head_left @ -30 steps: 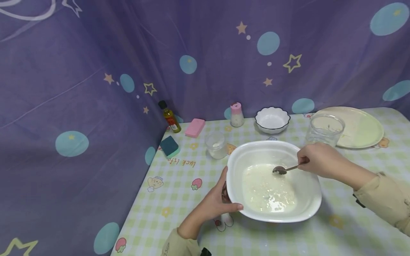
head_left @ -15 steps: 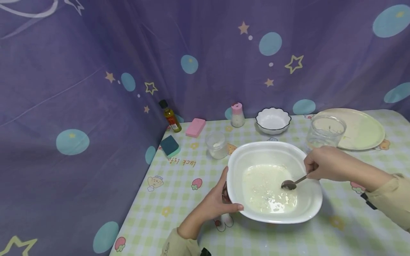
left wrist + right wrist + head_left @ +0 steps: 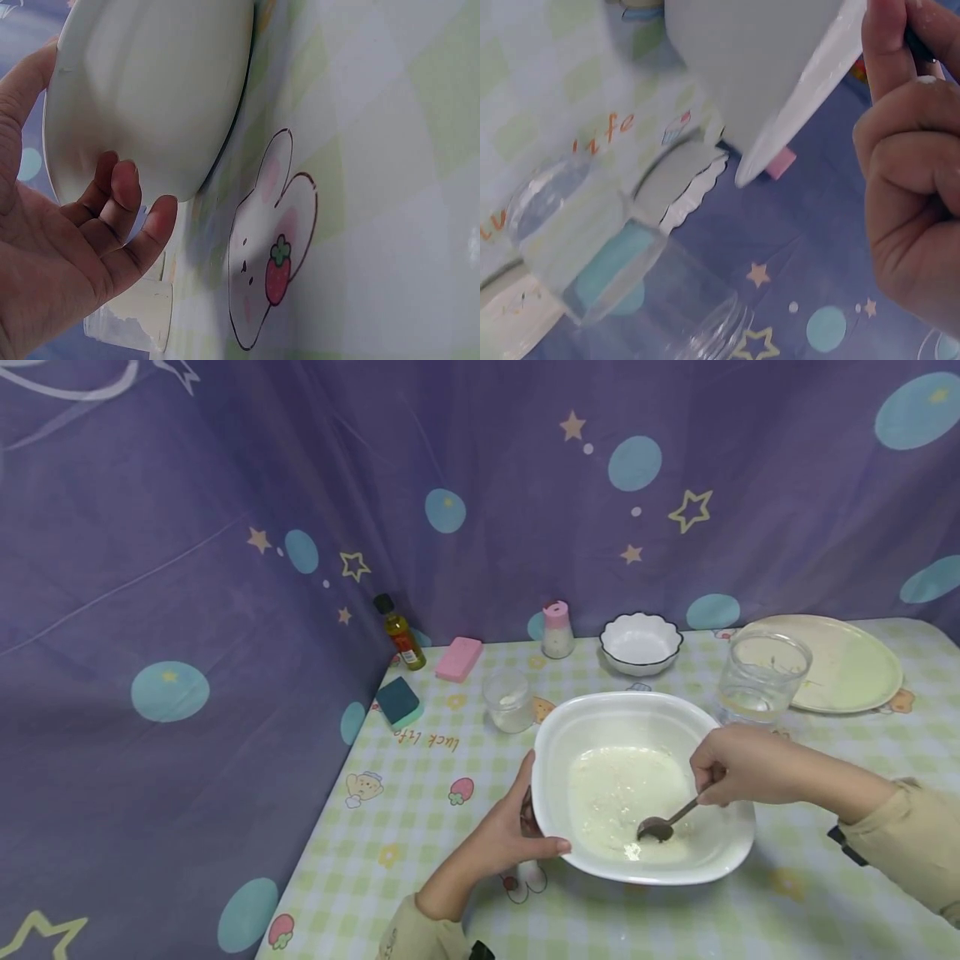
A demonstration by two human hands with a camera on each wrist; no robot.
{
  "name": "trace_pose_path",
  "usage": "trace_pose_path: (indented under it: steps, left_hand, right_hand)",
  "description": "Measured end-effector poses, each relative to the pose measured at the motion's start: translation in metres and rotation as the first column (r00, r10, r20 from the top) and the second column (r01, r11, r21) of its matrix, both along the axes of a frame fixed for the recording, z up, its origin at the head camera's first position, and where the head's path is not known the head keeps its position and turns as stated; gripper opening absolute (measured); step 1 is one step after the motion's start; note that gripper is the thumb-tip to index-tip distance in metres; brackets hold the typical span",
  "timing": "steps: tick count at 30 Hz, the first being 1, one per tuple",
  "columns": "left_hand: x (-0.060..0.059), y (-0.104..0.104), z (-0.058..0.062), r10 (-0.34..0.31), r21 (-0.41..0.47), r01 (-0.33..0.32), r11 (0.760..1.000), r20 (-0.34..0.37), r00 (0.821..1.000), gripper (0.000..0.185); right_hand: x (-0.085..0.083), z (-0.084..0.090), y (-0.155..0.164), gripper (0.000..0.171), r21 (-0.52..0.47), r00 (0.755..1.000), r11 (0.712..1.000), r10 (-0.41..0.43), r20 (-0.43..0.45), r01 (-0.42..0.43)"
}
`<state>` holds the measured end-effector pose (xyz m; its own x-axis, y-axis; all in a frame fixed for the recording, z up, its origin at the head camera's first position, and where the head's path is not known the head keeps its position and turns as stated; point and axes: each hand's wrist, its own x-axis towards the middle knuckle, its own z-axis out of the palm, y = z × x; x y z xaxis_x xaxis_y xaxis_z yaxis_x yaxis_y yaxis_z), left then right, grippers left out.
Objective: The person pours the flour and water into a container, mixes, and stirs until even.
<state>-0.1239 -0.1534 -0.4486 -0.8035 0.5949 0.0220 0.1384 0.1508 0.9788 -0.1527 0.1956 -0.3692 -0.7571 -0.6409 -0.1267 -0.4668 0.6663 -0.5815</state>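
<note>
A white mixing bowl with a pale, lumpy, wet batter-like mixture in it stands on the checked cloth. My left hand grips its left side, thumb on the rim; in the left wrist view the curled fingers lie against and below the outer wall. My right hand pinches the handle of a small metal spoon, whose bowl dips into the mixture near the front. In the right wrist view, white specks show on my right hand's fingers.
Behind the bowl stand a clear glass jar, an oval plate, a scalloped dish, a pink-topped shaker and a small cup of white powder. At left are an oil bottle, a pink sponge and a green sponge.
My right hand has moved the spoon from the back of the mixture, round the right side, to the front. My left hand and the bowl have stayed in place.
</note>
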Motion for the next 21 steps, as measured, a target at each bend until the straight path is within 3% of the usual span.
trace_pose_path:
  steps: [8, 11, 21]
  left_hand:
    - [0.000, 0.001, 0.001, -0.002, -0.007, 0.002, 1.000, 0.001, 1.000, 0.119]
    - [0.003, 0.003, 0.010, 0.002, -0.021, -0.002, 1.000, 0.024, 1.000, 0.120]
    - [0.001, 0.001, 0.003, 0.004, -0.024, -0.004, 1.000, -0.016, 1.000, 0.120]
  right_hand:
    - [0.001, -0.010, -0.020, 0.026, -0.090, 0.995, 0.993, 0.063, -0.080, -0.070]
    - [0.001, -0.014, -0.027, 0.025, -0.119, 0.989, 0.989, 0.074, -0.129, -0.089]
    - [-0.003, -0.028, -0.043, 0.023, -0.155, 0.972, 0.988, -0.020, -0.234, -0.017]
